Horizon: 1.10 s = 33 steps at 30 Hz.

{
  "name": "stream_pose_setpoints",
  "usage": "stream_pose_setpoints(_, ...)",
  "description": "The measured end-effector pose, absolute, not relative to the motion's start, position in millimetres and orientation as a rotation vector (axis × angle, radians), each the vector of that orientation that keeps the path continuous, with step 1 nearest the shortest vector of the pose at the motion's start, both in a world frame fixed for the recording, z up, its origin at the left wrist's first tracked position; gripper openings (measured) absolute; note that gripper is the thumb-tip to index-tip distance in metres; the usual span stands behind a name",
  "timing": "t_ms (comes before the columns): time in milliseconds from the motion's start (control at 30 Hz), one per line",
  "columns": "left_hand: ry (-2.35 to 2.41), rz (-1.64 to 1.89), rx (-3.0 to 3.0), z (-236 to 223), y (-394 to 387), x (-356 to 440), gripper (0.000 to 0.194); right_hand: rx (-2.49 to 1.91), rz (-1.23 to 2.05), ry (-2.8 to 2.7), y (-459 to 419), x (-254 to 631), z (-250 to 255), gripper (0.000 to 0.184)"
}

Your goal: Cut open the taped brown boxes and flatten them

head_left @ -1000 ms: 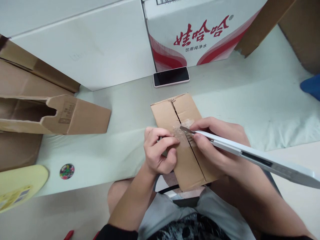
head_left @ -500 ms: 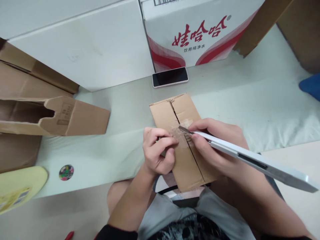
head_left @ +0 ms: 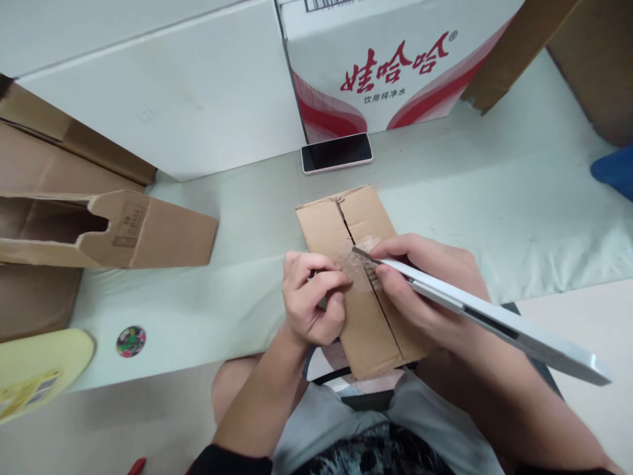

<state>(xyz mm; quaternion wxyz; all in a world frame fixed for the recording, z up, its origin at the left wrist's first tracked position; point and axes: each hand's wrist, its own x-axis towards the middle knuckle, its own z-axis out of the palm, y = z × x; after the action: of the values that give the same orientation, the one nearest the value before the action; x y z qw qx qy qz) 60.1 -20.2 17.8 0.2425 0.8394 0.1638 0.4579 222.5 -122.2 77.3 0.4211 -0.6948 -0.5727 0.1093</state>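
Observation:
A small brown cardboard box (head_left: 359, 224) lies in front of me, its two top flaps meeting at a centre seam with a patch of clear tape (head_left: 359, 260) across it. My left hand (head_left: 311, 300) is curled at the box's left edge, fingertips pinched on the tape. My right hand (head_left: 425, 284) grips a long white utility knife (head_left: 487, 316) near its front. The blade tip rests on the tape at the seam.
A phone (head_left: 337, 152) lies face up beyond the box, before a white carton with red lettering (head_left: 390, 59). An open brown carton (head_left: 99, 227) lies on its side at the left. A round sticker (head_left: 131, 341) and a pale yellow board (head_left: 34, 369) lie lower left.
The knife's rear end has dropped and swung slightly left; its blade tip stays at the tape. My left hand keeps its pinch in the same place.

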Motion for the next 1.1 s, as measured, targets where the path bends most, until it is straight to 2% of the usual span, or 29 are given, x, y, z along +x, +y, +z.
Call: stream_pose_setpoints(1100,0.466,1.233,2.285,18.4,-18.7,59.5,0.017,-1.750,0.355,-1.366,-123.8,220.9,75.3,0.009)
